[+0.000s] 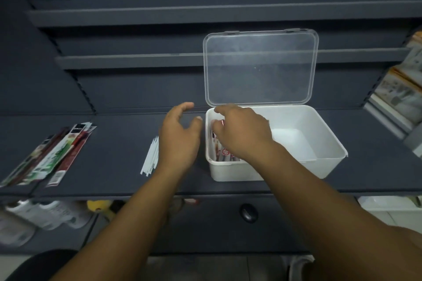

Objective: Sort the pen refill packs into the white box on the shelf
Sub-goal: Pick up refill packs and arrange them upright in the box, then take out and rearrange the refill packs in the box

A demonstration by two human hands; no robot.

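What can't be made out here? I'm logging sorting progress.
- Head view: packs inside the white plastic box are mostly covered by the right hand; count unclear.
- Printed refill packs on the dark shelf: text blurred.
- Right-edge packages: cut off.

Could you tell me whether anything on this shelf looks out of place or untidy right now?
Mostly tidy. The loose white refills lie unpacked on the shelf beside the left hand, and the refill packs at far left are fanned askew. The white box sits open, right hand inside.
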